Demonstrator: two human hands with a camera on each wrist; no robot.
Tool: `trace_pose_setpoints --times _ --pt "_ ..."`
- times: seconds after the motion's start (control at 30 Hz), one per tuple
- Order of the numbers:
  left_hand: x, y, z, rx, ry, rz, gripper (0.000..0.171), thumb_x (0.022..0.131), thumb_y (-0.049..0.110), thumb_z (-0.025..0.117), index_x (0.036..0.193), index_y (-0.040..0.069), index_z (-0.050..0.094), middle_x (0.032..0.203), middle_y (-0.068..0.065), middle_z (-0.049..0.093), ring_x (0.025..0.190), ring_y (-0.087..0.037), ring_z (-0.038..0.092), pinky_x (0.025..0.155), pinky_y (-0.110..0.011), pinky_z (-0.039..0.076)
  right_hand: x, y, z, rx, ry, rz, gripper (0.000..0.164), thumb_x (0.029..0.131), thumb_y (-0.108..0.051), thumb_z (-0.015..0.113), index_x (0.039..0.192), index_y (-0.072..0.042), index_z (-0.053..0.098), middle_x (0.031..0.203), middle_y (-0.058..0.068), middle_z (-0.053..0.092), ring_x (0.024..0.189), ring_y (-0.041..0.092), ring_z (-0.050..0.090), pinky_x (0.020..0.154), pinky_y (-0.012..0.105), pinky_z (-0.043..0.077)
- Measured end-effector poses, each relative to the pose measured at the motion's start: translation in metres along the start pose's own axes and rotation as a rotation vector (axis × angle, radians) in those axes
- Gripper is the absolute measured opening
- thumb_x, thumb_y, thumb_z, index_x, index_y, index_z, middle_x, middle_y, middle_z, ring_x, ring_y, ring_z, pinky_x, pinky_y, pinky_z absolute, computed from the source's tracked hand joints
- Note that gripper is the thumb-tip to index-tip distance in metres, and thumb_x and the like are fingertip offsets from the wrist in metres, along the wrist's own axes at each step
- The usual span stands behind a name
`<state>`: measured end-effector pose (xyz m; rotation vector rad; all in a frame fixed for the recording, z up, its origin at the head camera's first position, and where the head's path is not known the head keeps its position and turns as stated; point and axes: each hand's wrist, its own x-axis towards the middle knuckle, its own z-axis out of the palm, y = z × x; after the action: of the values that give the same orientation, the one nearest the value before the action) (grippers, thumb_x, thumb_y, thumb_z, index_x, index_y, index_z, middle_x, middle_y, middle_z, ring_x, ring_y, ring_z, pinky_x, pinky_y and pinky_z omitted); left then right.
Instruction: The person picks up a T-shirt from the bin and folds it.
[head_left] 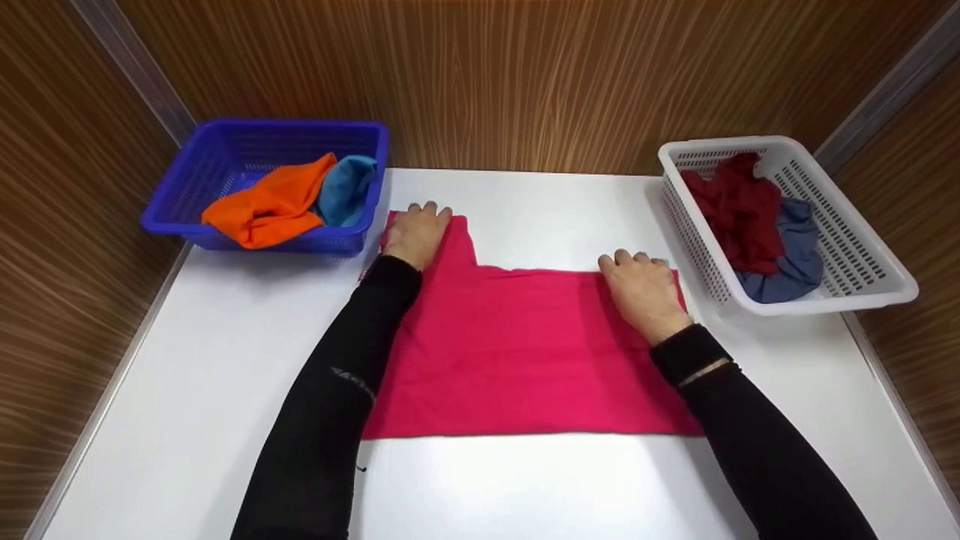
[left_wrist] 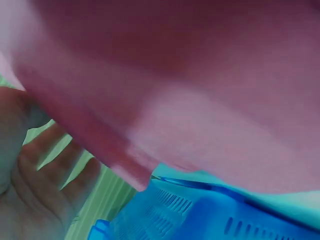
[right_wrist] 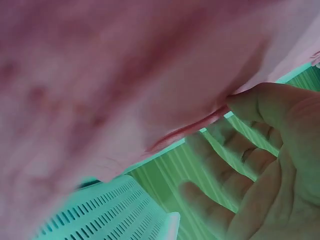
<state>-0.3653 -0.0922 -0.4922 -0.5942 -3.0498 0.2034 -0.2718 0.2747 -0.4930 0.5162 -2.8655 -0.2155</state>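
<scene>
A pink T-shirt (head_left: 525, 345), folded lengthwise, lies on the white table with a sleeve jutting out at its upper left. My left hand (head_left: 417, 234) is on that sleeve and pinches its far edge; the left wrist view shows the thumb at the cloth's edge with the fingers (left_wrist: 65, 162) beyond it. At the far right corner, my right hand (head_left: 641, 292) pinches the edge between thumb and index finger. Its other fingers (right_wrist: 217, 170) spread loosely off the cloth in the right wrist view. Shirt fabric fills much of both wrist views.
A blue basket (head_left: 262, 129) at the back left holds an orange cloth (head_left: 266, 202) and a teal cloth (head_left: 346, 189). At the back right, a white basket (head_left: 862, 300) contains a dark red cloth (head_left: 739, 210) and a grey-blue cloth (head_left: 799, 255). Wood-patterned panels (head_left: 525, 82) surround the table.
</scene>
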Motion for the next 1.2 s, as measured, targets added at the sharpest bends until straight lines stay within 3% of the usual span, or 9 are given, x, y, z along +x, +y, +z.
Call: trace_pose_setpoints --times 0.23,0.4,0.6,0.7,0.77,0.9,1.0,1.1,1.2 --pt "0.011 -0.001 -0.003 0.041 0.015 -0.048 0.030 0.104 0.006 0.050 0.129 0.002 0.067 0.127 -0.023 0.069 0.120 -0.043 0.065 0.100 -0.057 0.057 0.003 0.006 0.003 0.030 0.044 0.021 0.010 0.088 -0.004 0.064 0.096 0.002 0.062 0.096 0.024 0.070 0.090 0.048 0.068 0.070 0.061 0.057" --pt "0.020 -0.004 -0.013 0.079 0.078 -0.064 0.029 0.102 0.005 0.053 0.124 0.004 0.071 0.122 -0.021 0.069 0.116 -0.041 0.067 0.097 -0.055 0.058 0.008 0.010 0.000 0.039 0.089 0.038 0.011 0.087 -0.004 0.065 0.093 0.004 0.061 0.093 0.025 0.070 0.082 0.048 0.067 0.064 0.061 0.056" --pt "0.035 -0.006 -0.037 0.080 0.197 -0.118 0.030 0.105 0.004 0.050 0.127 0.005 0.070 0.128 -0.020 0.067 0.118 -0.039 0.067 0.100 -0.052 0.057 0.025 0.014 -0.009 0.043 0.058 0.113 0.015 0.098 -0.004 0.050 0.110 0.003 0.056 0.100 0.028 0.071 0.091 0.052 0.068 0.086 0.063 0.055" --pt "0.037 -0.005 -0.047 0.067 0.233 -0.132 0.031 0.106 0.004 0.048 0.130 0.006 0.068 0.131 -0.019 0.065 0.121 -0.038 0.065 0.104 -0.051 0.055 0.029 0.017 -0.010 0.042 0.060 0.129 0.015 0.100 -0.001 0.043 0.111 0.002 0.053 0.102 0.028 0.071 0.096 0.052 0.067 0.095 0.063 0.052" --pt "0.034 -0.005 -0.052 0.059 0.252 -0.122 0.031 0.107 0.004 0.046 0.130 0.006 0.067 0.132 -0.018 0.064 0.121 -0.038 0.064 0.105 -0.051 0.055 0.028 0.020 -0.010 0.034 0.083 0.120 0.014 0.100 0.001 0.044 0.108 0.002 0.054 0.101 0.027 0.070 0.098 0.051 0.067 0.098 0.062 0.052" --pt "0.022 -0.009 -0.056 0.032 0.324 -0.061 0.028 0.107 0.007 0.047 0.129 0.006 0.065 0.132 -0.018 0.063 0.122 -0.039 0.063 0.108 -0.051 0.052 0.022 0.028 -0.007 0.031 0.136 0.093 0.008 0.098 -0.006 0.060 0.100 0.002 0.061 0.097 0.025 0.070 0.098 0.048 0.068 0.097 0.059 0.054" --pt "0.007 -0.015 -0.056 -0.004 0.421 0.014 0.022 0.110 0.017 0.050 0.123 0.008 0.064 0.124 -0.016 0.067 0.118 -0.038 0.065 0.108 -0.050 0.051 0.016 0.031 -0.006 0.046 0.155 0.071 0.016 0.096 -0.015 0.070 0.098 0.000 0.065 0.097 0.022 0.070 0.096 0.046 0.068 0.094 0.057 0.055" --pt "-0.012 -0.022 -0.055 -0.072 0.514 0.108 0.021 0.110 0.028 0.054 0.115 0.010 0.065 0.110 -0.012 0.072 0.109 -0.035 0.069 0.102 -0.048 0.053 0.011 0.032 -0.005 0.056 0.172 0.052 0.018 0.097 -0.018 0.071 0.099 -0.002 0.066 0.097 0.021 0.070 0.093 0.044 0.067 0.087 0.056 0.056" --pt "-0.031 -0.028 -0.052 -0.165 0.547 0.192 0.019 0.108 0.030 0.059 0.110 0.014 0.067 0.101 -0.008 0.072 0.100 -0.031 0.072 0.092 -0.047 0.056 0.006 0.032 -0.006 0.069 0.188 0.036 0.018 0.097 -0.020 0.072 0.099 -0.003 0.066 0.096 0.019 0.070 0.091 0.044 0.067 0.078 0.055 0.055"
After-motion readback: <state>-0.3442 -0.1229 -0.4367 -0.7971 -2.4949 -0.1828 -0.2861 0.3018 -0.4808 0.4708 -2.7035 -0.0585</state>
